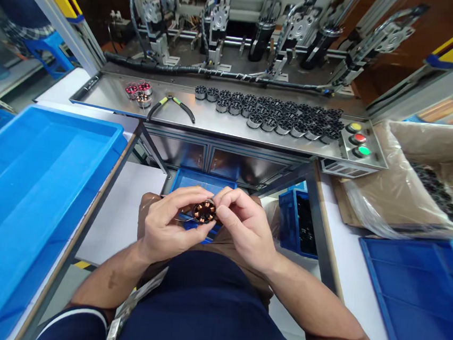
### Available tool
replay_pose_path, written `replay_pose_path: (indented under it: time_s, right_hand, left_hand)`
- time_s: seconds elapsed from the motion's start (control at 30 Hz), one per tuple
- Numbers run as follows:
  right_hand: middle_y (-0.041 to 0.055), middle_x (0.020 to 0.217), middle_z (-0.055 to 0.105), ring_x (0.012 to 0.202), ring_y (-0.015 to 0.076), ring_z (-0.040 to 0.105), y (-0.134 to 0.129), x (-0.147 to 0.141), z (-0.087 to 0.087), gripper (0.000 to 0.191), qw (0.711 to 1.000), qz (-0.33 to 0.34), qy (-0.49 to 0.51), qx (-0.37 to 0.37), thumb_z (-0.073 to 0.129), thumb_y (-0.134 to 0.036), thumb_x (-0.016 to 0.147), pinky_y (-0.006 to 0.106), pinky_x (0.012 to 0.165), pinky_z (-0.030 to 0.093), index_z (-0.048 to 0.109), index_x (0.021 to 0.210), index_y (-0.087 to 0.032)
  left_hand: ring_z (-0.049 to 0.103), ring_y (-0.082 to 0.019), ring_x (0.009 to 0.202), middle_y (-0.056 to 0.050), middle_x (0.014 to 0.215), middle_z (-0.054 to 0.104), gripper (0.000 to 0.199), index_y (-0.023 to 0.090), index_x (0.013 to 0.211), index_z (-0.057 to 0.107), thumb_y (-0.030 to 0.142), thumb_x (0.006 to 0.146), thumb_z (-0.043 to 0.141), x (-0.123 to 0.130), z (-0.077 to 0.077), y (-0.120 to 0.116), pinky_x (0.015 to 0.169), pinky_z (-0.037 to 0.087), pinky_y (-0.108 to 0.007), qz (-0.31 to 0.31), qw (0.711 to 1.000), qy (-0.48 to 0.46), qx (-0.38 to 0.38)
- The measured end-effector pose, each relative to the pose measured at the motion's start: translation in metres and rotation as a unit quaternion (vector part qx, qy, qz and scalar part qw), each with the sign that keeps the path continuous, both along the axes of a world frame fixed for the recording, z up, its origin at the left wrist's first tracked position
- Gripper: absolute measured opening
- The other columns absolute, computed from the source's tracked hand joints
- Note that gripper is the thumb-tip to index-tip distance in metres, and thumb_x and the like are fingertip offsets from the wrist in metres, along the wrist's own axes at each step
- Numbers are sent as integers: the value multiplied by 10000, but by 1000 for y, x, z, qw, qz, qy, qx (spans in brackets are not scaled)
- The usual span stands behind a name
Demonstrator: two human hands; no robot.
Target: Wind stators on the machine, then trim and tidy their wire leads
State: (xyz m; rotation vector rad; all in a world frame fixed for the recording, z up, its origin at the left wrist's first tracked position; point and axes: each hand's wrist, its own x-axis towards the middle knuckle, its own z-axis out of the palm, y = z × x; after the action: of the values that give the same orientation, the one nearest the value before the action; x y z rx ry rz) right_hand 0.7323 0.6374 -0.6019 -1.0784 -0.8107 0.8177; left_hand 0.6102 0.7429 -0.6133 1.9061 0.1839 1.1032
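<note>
A round motor stator (205, 211) with copper windings and a dark rim is held over my lap, its open face toward me. My left hand (174, 216) grips it from the left, thumb below and fingers above. My right hand (243, 222) is closed at its right edge, with thumb and forefinger pinched together there. Whether a thin wire end lies in that pinch is too small to tell. A thin wire sticks out to the left of the stator, under my left fingers.
Wire cutters (171, 106) lie on the metal ledge (215, 116), between a few wound stators (138, 93) and rows of black-and-silver stator cores (275, 113). Push buttons (360, 139) sit at its right end. Blue trays (111, 136) flank me; a plastic-lined carton (392, 191) stands right. Machine fixtures (219, 19) rise behind.
</note>
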Motion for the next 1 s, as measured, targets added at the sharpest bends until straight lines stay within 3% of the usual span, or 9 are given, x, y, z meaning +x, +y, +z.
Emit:
replay_pose_path:
  time_s: [0.13, 0.27, 0.37, 0.47, 0.6, 0.73, 0.9, 1.0]
  right_hand:
    - [-20, 722, 533, 681, 128, 497, 0, -8, -9, 293, 997, -72, 16, -33, 607, -429, 947, 284, 695, 462, 528, 760, -217]
    - [-14, 737, 548, 705, 136, 521, -1, -5, -13, 289, 997, -70, 26, -34, 635, -464, 920, 288, 707, 481, 554, 794, -217]
    - [-7, 801, 561, 741, 141, 538, 0, 1, -6, 275, 999, -50, 14, -5, 715, -466, 859, 290, 708, 491, 587, 866, -222]
    - [-5, 803, 553, 745, 139, 532, 0, 3, 1, 226, 999, -39, -19, 9, 726, -401, 861, 292, 715, 487, 601, 822, -217]
    - [-11, 774, 549, 702, 119, 518, 1, -2, 2, 197, 995, -93, -19, 3, 636, -310, 929, 273, 687, 482, 590, 766, -209]
    - [-4, 762, 567, 691, 125, 532, 1, -5, -1, 238, 992, -121, -2, -33, 646, -364, 917, 284, 688, 503, 583, 750, -207]
    - [-5, 783, 606, 715, 130, 573, -2, -1, -2, 292, 996, -79, 38, -24, 786, -464, 789, 282, 700, 531, 640, 846, -217]
    - [0, 756, 622, 701, 136, 578, -3, -1, -1, 293, 997, -40, 42, -44, 803, -465, 769, 290, 693, 530, 659, 794, -212]
  left_hand:
    - [718, -199, 997, -61, 1039, 759, 465, 215, 1128, 700, 85, 696, 814, 1, 1, 0, 847, 617, -313, 6, 999, -7, -42]
    - [723, -196, 988, -56, 1034, 764, 481, 224, 1131, 705, 69, 688, 812, 1, 1, 1, 858, 614, -313, 0, 999, -7, -42]
    - [724, -193, 986, -53, 1049, 764, 532, 239, 1160, 700, 40, 678, 807, 1, 1, 1, 865, 611, -308, -13, 1000, -1, -18]
    - [729, -188, 961, -52, 1049, 768, 541, 243, 1169, 698, 42, 680, 810, 2, 1, 1, 870, 613, -311, -18, 1000, 3, 7]
    - [724, -188, 988, -54, 1056, 766, 536, 233, 1171, 695, 52, 682, 815, 1, 0, 1, 891, 612, -317, -13, 1000, 1, 4]
    - [726, -209, 999, -64, 1037, 770, 468, 219, 1138, 702, 109, 699, 822, 0, 1, 0, 842, 628, -325, 2, 1000, 4, -25]
    - [730, -194, 985, -66, 1046, 769, 441, 215, 1109, 715, 128, 694, 836, 2, 3, 0, 827, 628, -291, 2, 997, -8, -82]
    - [735, -195, 975, -67, 1036, 772, 433, 210, 1101, 718, 142, 692, 842, 3, 3, 2, 830, 629, -292, 2, 995, -14, -97]
